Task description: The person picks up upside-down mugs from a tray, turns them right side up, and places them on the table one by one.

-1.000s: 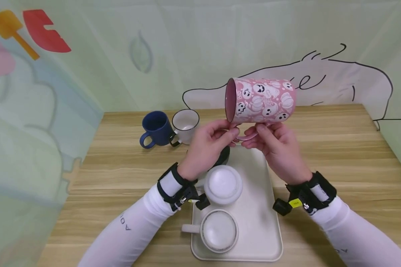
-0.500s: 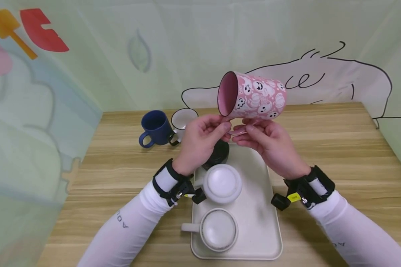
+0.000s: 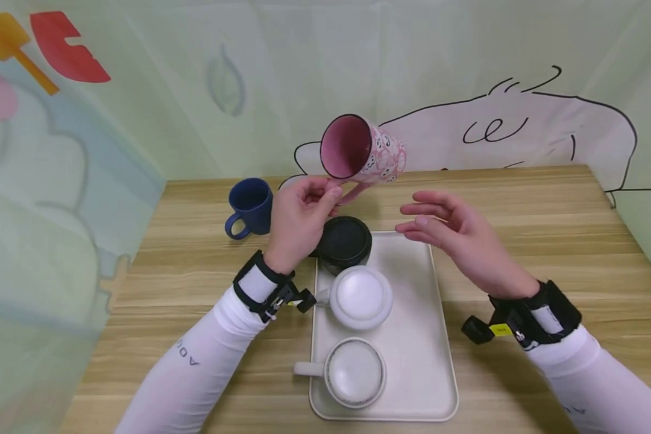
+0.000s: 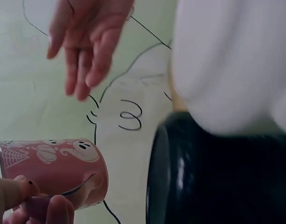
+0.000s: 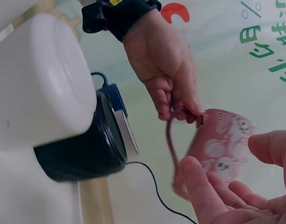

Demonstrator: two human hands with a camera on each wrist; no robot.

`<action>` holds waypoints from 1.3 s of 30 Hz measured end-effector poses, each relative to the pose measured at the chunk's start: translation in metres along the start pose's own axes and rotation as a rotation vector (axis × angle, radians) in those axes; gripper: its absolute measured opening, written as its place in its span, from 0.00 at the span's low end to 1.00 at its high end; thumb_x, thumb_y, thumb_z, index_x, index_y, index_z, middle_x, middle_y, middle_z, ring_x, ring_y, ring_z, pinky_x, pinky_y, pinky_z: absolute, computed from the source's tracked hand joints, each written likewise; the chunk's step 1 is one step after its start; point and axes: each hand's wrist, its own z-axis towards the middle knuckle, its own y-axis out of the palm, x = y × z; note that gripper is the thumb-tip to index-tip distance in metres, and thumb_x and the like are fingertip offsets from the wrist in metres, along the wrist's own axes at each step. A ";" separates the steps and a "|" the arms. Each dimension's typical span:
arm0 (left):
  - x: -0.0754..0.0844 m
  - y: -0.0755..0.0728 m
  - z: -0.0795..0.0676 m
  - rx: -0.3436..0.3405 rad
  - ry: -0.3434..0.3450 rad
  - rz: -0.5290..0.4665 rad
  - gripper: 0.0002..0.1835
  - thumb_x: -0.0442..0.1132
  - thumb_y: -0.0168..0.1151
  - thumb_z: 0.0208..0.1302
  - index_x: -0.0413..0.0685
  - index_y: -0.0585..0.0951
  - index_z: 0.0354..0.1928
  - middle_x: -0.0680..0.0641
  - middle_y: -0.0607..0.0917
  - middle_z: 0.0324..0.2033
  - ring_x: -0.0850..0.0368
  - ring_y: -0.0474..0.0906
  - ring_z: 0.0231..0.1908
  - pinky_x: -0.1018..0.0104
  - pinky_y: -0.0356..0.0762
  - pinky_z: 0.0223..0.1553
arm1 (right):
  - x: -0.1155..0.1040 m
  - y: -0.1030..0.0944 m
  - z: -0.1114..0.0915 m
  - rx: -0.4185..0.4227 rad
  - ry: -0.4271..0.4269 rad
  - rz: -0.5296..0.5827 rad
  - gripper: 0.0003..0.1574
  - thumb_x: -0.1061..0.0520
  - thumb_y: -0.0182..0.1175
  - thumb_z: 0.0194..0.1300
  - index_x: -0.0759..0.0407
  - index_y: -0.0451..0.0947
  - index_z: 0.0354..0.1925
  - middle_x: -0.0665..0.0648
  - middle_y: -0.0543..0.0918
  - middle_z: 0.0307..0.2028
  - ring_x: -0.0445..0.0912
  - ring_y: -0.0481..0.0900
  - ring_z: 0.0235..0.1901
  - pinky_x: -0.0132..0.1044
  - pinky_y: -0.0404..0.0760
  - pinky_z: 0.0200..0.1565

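A pink mug (image 3: pixel 385 158) patterned with white ghosts and pumpkins is held up above the far end of the tray, on its side, its mouth facing left and toward me. My left hand (image 3: pixel 299 220) pinches its handle near the rim. In the left wrist view, thumb and fingers grip the handle of the mug (image 4: pixel 63 163). Apart from the mug, to its right, my right hand (image 3: pixel 461 241) hangs in the air with loosely bent fingers and holds nothing. The right wrist view shows its fingers (image 5: pixel 203 191) spread near the mug (image 5: pixel 222 140).
A pale tray (image 3: pixel 418 361) bears a black mug (image 3: pixel 347 238) and two upside-down white mugs, one in the middle (image 3: pixel 360 297) and one in front (image 3: pixel 355 372). A blue mug (image 3: pixel 252 205) stands at the table's back left; a white mug beside it is mostly hidden by my left hand.
My right hand has let go of the pink mug's handle and moved right. My left hand has carried the mug left and turned its mouth more toward me.
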 end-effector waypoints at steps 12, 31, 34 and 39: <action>-0.015 -0.014 0.000 0.028 -0.044 0.265 0.11 0.44 0.68 0.65 0.43 0.85 0.42 0.51 0.86 0.32 0.63 0.81 0.30 0.70 0.80 0.33 | -0.014 -0.021 -0.022 0.080 -0.157 -0.410 0.29 0.62 0.58 0.72 0.58 0.66 0.68 0.54 0.76 0.60 0.48 0.78 0.57 0.32 0.77 0.53; -0.026 -0.017 -0.003 0.014 -0.052 0.421 0.12 0.46 0.68 0.65 0.45 0.85 0.43 0.51 0.85 0.32 0.61 0.78 0.30 0.68 0.77 0.30 | 0.003 -0.063 -0.052 0.027 -0.257 -1.008 0.45 0.52 0.66 0.66 0.61 0.60 0.74 0.65 0.63 0.71 0.61 0.61 0.69 0.58 0.62 0.65; -0.027 -0.017 -0.004 0.000 -0.064 0.440 0.13 0.47 0.67 0.65 0.45 0.85 0.43 0.51 0.85 0.31 0.61 0.77 0.29 0.68 0.76 0.29 | 0.007 -0.068 -0.055 0.031 -0.263 -1.040 0.46 0.51 0.68 0.64 0.60 0.61 0.73 0.65 0.62 0.71 0.62 0.61 0.69 0.58 0.61 0.66; -0.029 -0.016 -0.004 -0.008 -0.066 0.460 0.13 0.47 0.67 0.65 0.43 0.86 0.43 0.50 0.85 0.31 0.60 0.78 0.29 0.67 0.77 0.28 | 0.013 -0.075 -0.061 0.036 -0.264 -1.064 0.47 0.51 0.69 0.62 0.59 0.62 0.73 0.65 0.62 0.71 0.63 0.61 0.68 0.59 0.62 0.65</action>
